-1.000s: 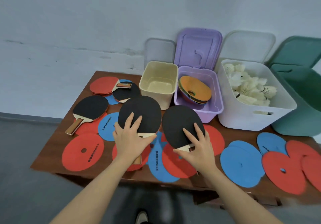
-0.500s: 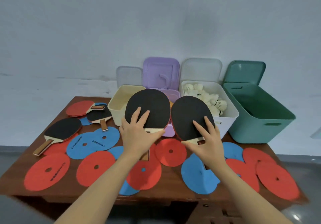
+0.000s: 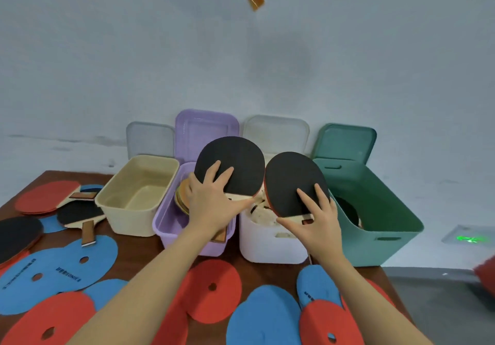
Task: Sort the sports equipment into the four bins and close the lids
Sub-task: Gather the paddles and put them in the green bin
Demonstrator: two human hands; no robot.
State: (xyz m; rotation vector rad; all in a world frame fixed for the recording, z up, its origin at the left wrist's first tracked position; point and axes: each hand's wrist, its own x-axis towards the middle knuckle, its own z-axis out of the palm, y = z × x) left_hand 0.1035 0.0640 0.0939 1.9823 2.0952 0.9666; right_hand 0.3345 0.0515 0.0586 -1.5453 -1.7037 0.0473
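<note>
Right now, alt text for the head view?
Each hand holds a black-faced paddle over open bins: left hand with the left paddle, right hand with the right paddle. Red and blue discs cover the wooden table.

Item: my two limbs, as I see them from the head view. My bare left hand [image 3: 211,200] and bare right hand [image 3: 318,221], five fingers each, short plain nails. I see no rings, watch, gloves or bands. Both forearms are bare down to the lower frame edge; no sleeve shows anywhere.
</note>
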